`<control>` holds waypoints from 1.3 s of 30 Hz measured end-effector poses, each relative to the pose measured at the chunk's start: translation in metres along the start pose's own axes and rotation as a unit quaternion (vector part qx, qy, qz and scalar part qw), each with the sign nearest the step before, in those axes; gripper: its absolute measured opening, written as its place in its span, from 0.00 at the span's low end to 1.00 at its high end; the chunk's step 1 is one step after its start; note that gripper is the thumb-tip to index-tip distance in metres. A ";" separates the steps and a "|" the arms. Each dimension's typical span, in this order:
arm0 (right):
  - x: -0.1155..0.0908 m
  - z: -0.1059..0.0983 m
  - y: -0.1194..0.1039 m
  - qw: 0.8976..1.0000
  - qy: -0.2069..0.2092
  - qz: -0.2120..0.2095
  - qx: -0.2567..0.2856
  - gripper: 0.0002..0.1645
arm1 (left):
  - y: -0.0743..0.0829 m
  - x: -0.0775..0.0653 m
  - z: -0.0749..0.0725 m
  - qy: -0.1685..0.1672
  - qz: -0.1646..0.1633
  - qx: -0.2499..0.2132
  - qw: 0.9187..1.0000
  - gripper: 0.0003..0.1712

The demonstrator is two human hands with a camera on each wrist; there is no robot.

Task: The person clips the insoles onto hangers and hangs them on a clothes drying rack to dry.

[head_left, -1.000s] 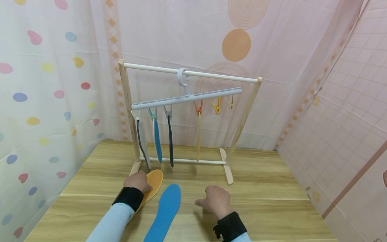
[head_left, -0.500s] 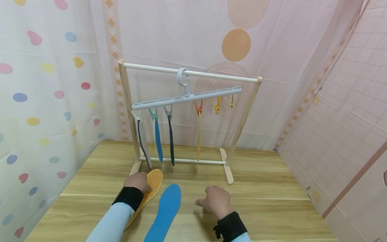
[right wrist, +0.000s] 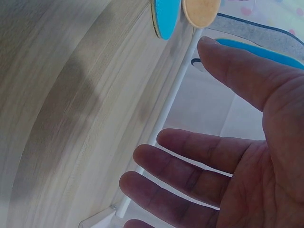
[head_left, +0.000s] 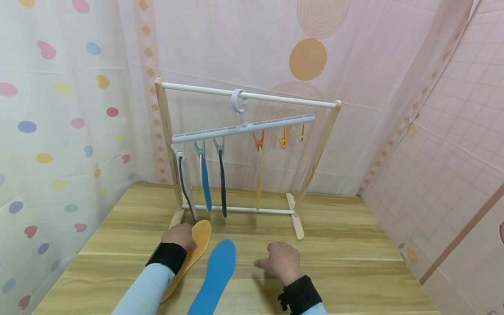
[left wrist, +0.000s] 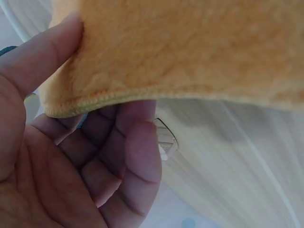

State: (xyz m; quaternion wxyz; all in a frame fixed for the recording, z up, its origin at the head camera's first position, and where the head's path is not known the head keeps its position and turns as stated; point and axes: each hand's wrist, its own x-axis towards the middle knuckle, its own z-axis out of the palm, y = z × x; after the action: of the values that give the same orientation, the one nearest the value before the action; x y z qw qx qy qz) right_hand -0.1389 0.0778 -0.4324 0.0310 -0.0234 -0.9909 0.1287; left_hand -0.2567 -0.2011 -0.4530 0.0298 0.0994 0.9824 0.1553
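Observation:
My left hand [head_left: 179, 236] pinches the edge of an orange insole [head_left: 201, 237], thumb on its fuzzy face and fingers curled beneath, as the left wrist view shows. Part of that insole is behind the hand and wrist. To its right a blue insole [head_left: 218, 267] lies on the table, touched by neither hand. My right hand [head_left: 281, 260] hovers over the table right of the blue insole, its fingers relaxed and apart in the right wrist view, holding nothing. Beyond both hands, a grey-blue clip hanger [head_left: 243, 127] hangs by its hook from a rack's top bar.
The wooden rack [head_left: 165, 113] stands at the back of the table [head_left: 338, 262]. Insoles hang from several clips: a grey one [head_left: 187, 188], a blue one [head_left: 205, 183], a dark one [head_left: 222, 186] and a yellow one [head_left: 259, 179]. Two yellow clips, such as this clip [head_left: 281, 138], hold nothing.
The orange insole has shifted and turned slightly in my left hand, with more of its near end showing. The hanging insoles sway a little. My right hand stays in place.

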 end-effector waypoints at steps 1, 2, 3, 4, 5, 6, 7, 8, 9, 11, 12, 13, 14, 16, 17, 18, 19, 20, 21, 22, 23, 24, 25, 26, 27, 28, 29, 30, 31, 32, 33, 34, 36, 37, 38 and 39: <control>0.000 0.000 0.000 1.000 0.000 0.000 0.000 0.32 | 0.000 0.000 0.000 0.002 0.004 0.001 1.000 0.15; 0.000 0.000 0.000 1.000 -0.001 0.000 0.000 0.32 | -0.001 0.001 0.000 0.004 0.008 0.003 1.000 0.15; 0.000 0.000 0.000 1.000 -0.002 0.000 0.000 0.32 | -0.001 0.001 0.001 0.006 0.011 0.003 1.000 0.14; 0.000 0.000 0.000 1.000 -0.003 0.000 0.000 0.33 | -0.002 0.002 0.001 0.008 0.015 0.002 1.000 0.13; 0.000 0.000 0.000 1.000 -0.004 0.001 -0.001 0.33 | -0.002 0.002 0.001 0.011 0.018 0.002 1.000 0.12; 0.000 0.000 0.000 1.000 -0.005 0.001 -0.002 0.33 | -0.002 0.002 0.001 0.013 0.021 -0.001 1.000 0.12; 0.000 0.000 0.000 1.000 -0.005 0.002 -0.003 0.33 | -0.002 0.002 0.001 0.015 0.024 -0.004 1.000 0.11; 0.000 0.000 0.000 1.000 -0.006 0.003 -0.004 0.33 | -0.002 0.002 0.001 0.017 0.025 -0.008 1.000 0.10; 0.000 0.000 0.000 1.000 -0.006 0.003 -0.006 0.33 | -0.002 0.003 0.002 0.019 0.027 -0.012 0.999 0.10; 0.000 0.000 0.000 1.000 -0.005 0.003 -0.007 0.33 | -0.003 0.003 0.003 0.024 0.031 -0.018 0.999 0.10; 0.000 0.000 0.000 1.000 -0.004 0.003 -0.007 0.33 | -0.003 0.004 0.003 0.026 0.031 -0.022 0.999 0.10; 0.000 0.000 0.000 1.000 -0.004 0.002 -0.008 0.33 | -0.004 0.004 0.003 0.027 0.032 -0.024 0.999 0.09; 0.000 0.000 0.000 1.000 -0.003 0.002 -0.008 0.33 | -0.004 0.004 0.003 0.029 0.033 -0.025 0.999 0.09; 0.000 0.000 0.000 1.000 -0.003 0.001 -0.007 0.33 | -0.004 0.004 0.003 0.030 0.036 -0.027 0.999 0.08; 0.000 0.000 0.000 1.000 -0.004 0.001 -0.007 0.33 | -0.004 0.004 0.002 0.030 0.036 -0.028 0.999 0.08; 0.000 0.000 0.000 1.000 -0.005 0.001 -0.007 0.33 | -0.004 0.003 0.002 0.028 0.036 -0.030 0.999 0.07; 0.000 0.000 0.000 1.000 -0.005 0.002 -0.007 0.33 | -0.003 0.003 0.001 0.028 0.036 -0.031 0.998 0.07; 0.000 0.000 -0.001 1.000 -0.007 0.002 -0.008 0.33 | -0.003 0.002 0.000 0.027 0.037 -0.032 0.998 0.06; 0.001 0.000 -0.001 1.000 -0.008 0.004 -0.008 0.33 | -0.003 0.002 -0.001 0.026 0.037 -0.033 0.998 0.06; 0.001 -0.001 -0.001 1.000 -0.009 0.005 -0.009 0.33 | -0.002 0.001 -0.002 0.025 0.038 -0.034 0.998 0.05; 0.001 -0.001 -0.001 1.000 -0.011 0.006 -0.009 0.33 | -0.002 0.001 -0.003 0.024 0.039 -0.035 0.998 0.05; 0.001 -0.001 -0.001 1.000 -0.012 0.007 -0.010 0.33 | -0.001 0.000 -0.004 0.023 0.040 -0.035 0.998 0.04; 0.001 -0.001 -0.001 1.000 -0.013 0.007 -0.010 0.33 | -0.001 -0.001 -0.005 0.022 0.041 -0.036 0.998 0.04; 0.001 -0.001 -0.002 1.000 -0.013 0.007 -0.010 0.33 | -0.001 -0.001 -0.006 0.021 0.043 -0.036 0.998 0.04; 0.001 -0.001 -0.002 1.000 -0.014 0.006 -0.009 0.33 | -0.001 -0.002 -0.006 0.020 0.044 -0.036 0.998 0.04; 0.001 -0.001 -0.002 1.000 -0.014 0.005 -0.010 0.33 | 0.000 -0.002 -0.007 0.018 0.045 -0.037 0.998 0.04; 0.001 -0.001 -0.002 1.000 -0.014 0.004 -0.010 0.33 | 0.000 -0.002 -0.008 0.017 0.046 -0.037 0.998 0.04; 0.001 -0.001 -0.002 1.000 -0.014 0.003 -0.010 0.33 | 0.000 -0.003 -0.009 0.015 0.048 -0.037 0.998 0.04; 0.001 -0.001 -0.002 1.000 -0.014 0.002 -0.010 0.33 | 0.000 -0.003 -0.010 0.015 0.051 -0.037 0.998 0.04; 0.001 -0.001 -0.002 1.000 -0.014 0.002 -0.010 0.33 | 0.000 -0.003 -0.011 0.015 0.053 -0.036 0.998 0.04; 0.001 -0.001 -0.002 1.000 -0.015 0.001 -0.010 0.33 | 0.001 -0.004 -0.012 0.014 0.055 -0.036 0.998 0.04; 0.001 -0.001 -0.003 1.000 -0.015 0.001 -0.011 0.34 | 0.001 -0.004 -0.012 0.015 0.057 -0.035 0.998 0.04; 0.002 -0.001 -0.003 1.000 -0.016 0.001 -0.009 0.34 | 0.002 -0.006 -0.014 0.017 0.059 -0.033 0.998 0.04; 0.001 -0.002 -0.003 1.000 -0.017 0.002 -0.008 0.33 | 0.002 -0.007 -0.016 0.018 0.060 -0.033 0.998 0.04; 0.001 -0.002 -0.003 1.000 -0.018 0.002 -0.007 0.33 | 0.003 -0.007 -0.016 0.018 0.059 -0.033 0.998 0.04; 0.001 -0.002 -0.003 1.000 -0.018 0.002 -0.006 0.33 | 0.003 -0.008 -0.018 0.018 0.059 -0.032 0.998 0.05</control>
State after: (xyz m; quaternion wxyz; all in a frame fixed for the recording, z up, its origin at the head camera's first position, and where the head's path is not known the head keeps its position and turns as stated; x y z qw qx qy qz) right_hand -0.1402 0.0752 -0.4294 0.0125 -0.0231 -0.9921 0.1228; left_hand -0.2493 -0.2051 -0.4351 0.0058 0.1531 0.9698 0.1897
